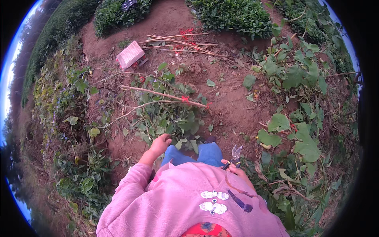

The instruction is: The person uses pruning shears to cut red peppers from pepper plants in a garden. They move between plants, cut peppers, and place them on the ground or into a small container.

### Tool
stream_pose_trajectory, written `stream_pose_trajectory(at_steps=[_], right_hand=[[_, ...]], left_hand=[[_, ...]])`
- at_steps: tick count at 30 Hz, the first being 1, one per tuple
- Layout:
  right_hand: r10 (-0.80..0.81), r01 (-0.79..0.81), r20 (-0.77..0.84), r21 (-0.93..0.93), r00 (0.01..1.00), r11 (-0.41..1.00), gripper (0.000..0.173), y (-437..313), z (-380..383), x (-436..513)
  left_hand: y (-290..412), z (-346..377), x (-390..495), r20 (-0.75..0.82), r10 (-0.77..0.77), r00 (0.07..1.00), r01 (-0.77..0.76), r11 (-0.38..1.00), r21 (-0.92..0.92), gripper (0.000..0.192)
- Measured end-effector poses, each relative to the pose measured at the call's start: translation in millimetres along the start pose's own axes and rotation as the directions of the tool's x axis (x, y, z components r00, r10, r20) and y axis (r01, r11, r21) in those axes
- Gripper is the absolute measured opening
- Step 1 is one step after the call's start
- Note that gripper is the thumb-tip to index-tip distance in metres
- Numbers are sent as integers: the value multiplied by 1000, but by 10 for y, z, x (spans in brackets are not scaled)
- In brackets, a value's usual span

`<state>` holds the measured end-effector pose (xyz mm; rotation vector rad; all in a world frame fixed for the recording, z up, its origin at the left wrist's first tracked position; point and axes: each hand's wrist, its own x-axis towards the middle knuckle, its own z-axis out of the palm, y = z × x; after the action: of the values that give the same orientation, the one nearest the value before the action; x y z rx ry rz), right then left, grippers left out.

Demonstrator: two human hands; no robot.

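Note:
Pruning shears with dark handles are in my right hand, close to my right knee. Their blades stand apart and point forward, away from my body. My left hand is beside my left knee, at the near edge of a heap of cut leafy vines. Its fingers are curled, and whether a stem is pinched in them cannot be made out. Across the heap lies a wooden stake with red ties near its right end. A thin bare branch slants below the stake.
Several thin poles with red ties lie on the bare soil ahead. Left of them sits a pink-topped stool. Broad-leaved vines crowd the right side; trimmed bushes stand beyond. Weedy growth covers the left.

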<state>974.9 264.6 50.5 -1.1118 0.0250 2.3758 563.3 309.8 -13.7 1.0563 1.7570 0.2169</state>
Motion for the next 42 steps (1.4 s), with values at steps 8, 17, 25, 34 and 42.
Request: stream_pose_trajectory(at_steps=[8,17,25,34,42], right_hand=[[-229,288,-299,170,926,943,26,-736,-528,-119],[-496,405,-347,-304,796,862,43,-1218,-527,-405],[-386,264,-389,-331,837,906,45,-936,-609,-404],[-550,443,-392,-335,738,832,40,-938,-956,-506],[-485,514,-516,-97,706,852,29,-881,-939,-202]], left_hand=[[480,346,-34,-74,29,997,-28,1000,6,39],[1061,452,-35,-297,69,952,-163,938,-305,30],[1023,382,77,-445,294,846,-392,909,-144,39],[1189,232,410,-456,341,822,-437,891,-121,37],[1245,60,901,-328,352,877,-394,916,-70,35]])
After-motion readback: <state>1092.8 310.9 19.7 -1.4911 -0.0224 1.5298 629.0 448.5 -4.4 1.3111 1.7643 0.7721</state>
